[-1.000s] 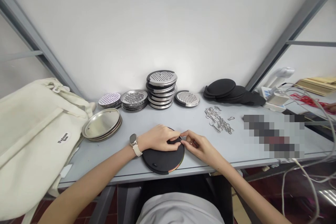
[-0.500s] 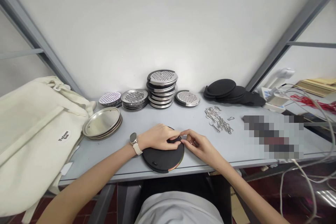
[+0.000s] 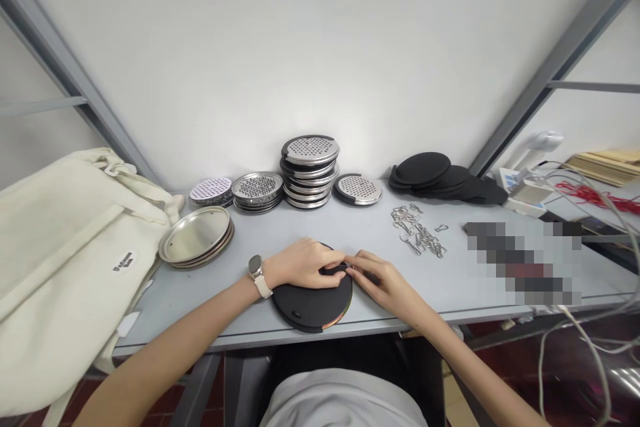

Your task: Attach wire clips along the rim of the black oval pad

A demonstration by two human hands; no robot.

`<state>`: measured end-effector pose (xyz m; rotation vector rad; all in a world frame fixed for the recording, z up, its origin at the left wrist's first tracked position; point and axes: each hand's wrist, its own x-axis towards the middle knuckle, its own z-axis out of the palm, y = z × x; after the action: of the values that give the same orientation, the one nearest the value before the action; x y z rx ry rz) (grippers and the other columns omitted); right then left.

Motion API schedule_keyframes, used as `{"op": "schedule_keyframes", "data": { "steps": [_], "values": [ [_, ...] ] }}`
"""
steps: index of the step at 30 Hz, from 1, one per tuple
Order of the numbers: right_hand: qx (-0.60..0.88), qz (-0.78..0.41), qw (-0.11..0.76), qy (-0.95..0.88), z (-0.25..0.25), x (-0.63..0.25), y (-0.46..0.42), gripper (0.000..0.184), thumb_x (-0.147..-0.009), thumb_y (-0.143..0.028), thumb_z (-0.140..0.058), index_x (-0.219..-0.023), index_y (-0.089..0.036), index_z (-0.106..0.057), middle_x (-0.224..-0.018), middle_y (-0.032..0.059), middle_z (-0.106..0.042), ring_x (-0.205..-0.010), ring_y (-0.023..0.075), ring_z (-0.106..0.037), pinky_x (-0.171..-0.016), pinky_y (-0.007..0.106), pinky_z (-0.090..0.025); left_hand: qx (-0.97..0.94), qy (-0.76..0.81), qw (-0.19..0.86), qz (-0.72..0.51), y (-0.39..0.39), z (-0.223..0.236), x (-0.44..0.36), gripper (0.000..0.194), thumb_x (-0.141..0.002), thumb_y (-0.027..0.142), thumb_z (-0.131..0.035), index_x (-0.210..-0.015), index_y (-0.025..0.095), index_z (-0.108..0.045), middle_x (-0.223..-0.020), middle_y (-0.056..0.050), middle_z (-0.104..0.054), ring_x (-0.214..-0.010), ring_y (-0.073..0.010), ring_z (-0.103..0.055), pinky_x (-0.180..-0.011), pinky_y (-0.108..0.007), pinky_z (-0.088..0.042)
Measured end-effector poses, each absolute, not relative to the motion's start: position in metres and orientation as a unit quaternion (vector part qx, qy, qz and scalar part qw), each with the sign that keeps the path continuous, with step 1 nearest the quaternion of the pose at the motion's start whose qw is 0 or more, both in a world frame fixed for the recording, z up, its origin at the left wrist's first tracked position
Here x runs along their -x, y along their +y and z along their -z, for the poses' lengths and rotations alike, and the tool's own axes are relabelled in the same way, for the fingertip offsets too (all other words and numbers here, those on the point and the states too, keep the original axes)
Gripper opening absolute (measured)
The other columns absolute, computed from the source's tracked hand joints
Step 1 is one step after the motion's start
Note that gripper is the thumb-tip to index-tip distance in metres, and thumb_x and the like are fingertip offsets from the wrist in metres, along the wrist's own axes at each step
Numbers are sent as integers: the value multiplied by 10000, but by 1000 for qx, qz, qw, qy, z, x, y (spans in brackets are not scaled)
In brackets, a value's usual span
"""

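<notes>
A flat black disc [image 3: 313,307] lies near the front edge of the table, with a slot close to its near rim and a thin coloured edge showing at the lower right. My left hand [image 3: 313,265], a watch on its wrist, rests over the disc's top, thumb and forefinger closed at its upper right rim. My right hand [image 3: 373,277] pinches at that same rim, its fingertips meeting those of the left. Between the fingertips shows a bit of a small metal clip [image 3: 347,267], mostly hidden. Beyond the right hand lies a loose pile of metal clips [image 3: 419,233].
Along the wall stand a tall stack of round graters [image 3: 310,150], shorter grater stacks [image 3: 257,187], a single grater [image 3: 359,188] and black discs [image 3: 423,170]. Metal plates [image 3: 195,233] are piled at left beside a cream bag [image 3: 75,267]. White cables [image 3: 595,347] hang at right.
My right fingers have drawn in closer together at the disc's rim, and the clip sits slightly differently between them. The left hand keeps its place on the disc.
</notes>
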<state>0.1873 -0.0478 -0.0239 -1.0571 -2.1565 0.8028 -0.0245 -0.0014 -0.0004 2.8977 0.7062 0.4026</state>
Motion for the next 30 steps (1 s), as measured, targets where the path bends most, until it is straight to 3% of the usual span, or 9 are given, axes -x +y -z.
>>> {"op": "schedule_keyframes", "data": {
  "steps": [8, 14, 18, 21, 30],
  "values": [
    [400, -295, 298, -815, 23, -188, -47, 323, -978, -330, -400, -1177, -236, -637, -835, 45, -567, -733, 166, -555, -706, 275, -456, -961, 237, 59, -130, -3, -1, 24, 223, -863, 334, -526, -710, 189, -453, -600, 38, -539, -521, -109, -495, -519, -268, -259],
    [411, -285, 300, -812, 25, -188, -47, 308, -967, -347, -423, -1137, -219, -646, -783, 25, -535, -655, 146, -517, -627, 255, -426, -954, 270, 40, -126, -5, -4, 23, 206, -864, 374, -524, -958, 199, -468, -613, 37, -567, -524, -156, -549, -496, -281, -250],
    [418, -287, 308, -805, 25, -188, -48, 265, -962, -341, -434, -1005, -206, -658, -751, 16, -529, -648, 143, -500, -624, 252, -411, -961, 245, 30, -127, -5, -3, 23, 180, -881, 343, -511, -998, 208, -485, -648, 33, -596, -552, -150, -567, -503, -275, -246],
    [417, -292, 318, -800, 26, -188, -47, 232, -955, -330, -450, -1033, -200, -625, -746, 10, -549, -664, 146, -508, -628, 249, -406, -963, 234, 33, -131, -4, -2, 24, 199, -882, 322, -516, -1049, 217, -494, -694, 32, -620, -583, -142, -575, -521, -264, -256],
    [425, -281, 314, -802, 27, -185, -51, 118, -945, -271, -449, -873, -201, -510, -741, -11, -504, -638, 132, -477, -609, 246, -398, -959, 250, 54, -122, -5, -6, 23, 133, -876, 328, -523, -923, 205, -500, -655, 33, -603, -570, -139, -562, -541, -258, -280]
  ]
}}
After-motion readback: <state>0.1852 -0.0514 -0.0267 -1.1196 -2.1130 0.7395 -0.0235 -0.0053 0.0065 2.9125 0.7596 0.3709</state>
